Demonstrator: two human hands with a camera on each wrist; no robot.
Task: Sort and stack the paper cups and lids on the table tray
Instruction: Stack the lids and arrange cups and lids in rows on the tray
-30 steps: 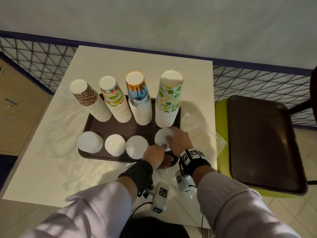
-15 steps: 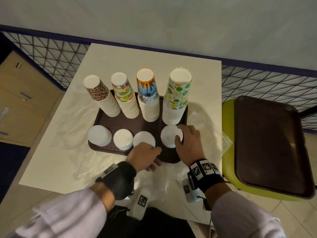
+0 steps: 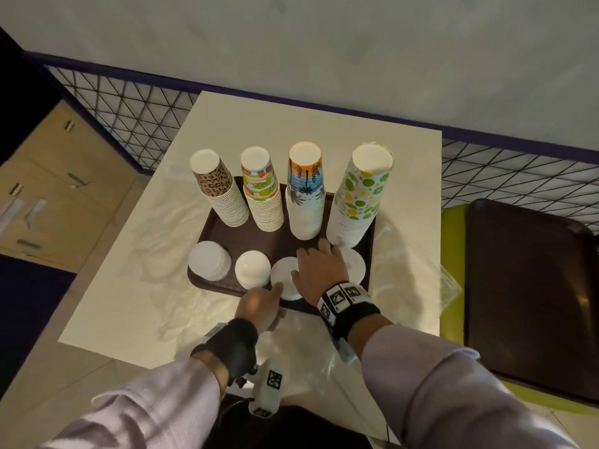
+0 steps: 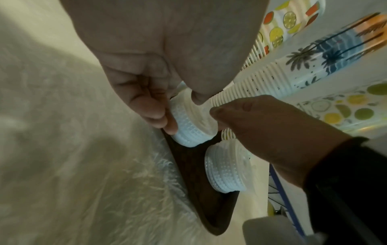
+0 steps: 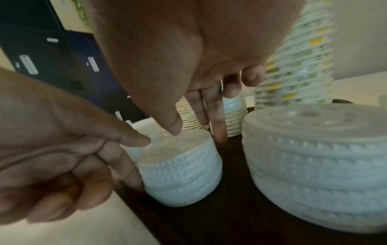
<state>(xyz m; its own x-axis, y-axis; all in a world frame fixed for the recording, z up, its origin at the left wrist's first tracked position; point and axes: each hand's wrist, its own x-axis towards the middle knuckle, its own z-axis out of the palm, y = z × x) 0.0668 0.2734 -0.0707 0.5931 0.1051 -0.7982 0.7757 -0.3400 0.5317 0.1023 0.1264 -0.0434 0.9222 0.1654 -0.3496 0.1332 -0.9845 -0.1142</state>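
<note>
Left hand (image 4: 146, 69) pinches lid stack (image 4: 189, 131), right hand (image 4: 272, 126) touching.

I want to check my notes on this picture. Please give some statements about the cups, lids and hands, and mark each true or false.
1. The cups stand upside down on the tray. True.
2. The leopard-print cups stand furthest right. False: the leopard-print cups stand furthest left.
3. Both the left hand and the right hand touch the same lid stack. True.
4. The right hand holds a cup. False: it rests on the lid stack, thumb on top.
5. A second tray lies on the green chair. True.
</note>
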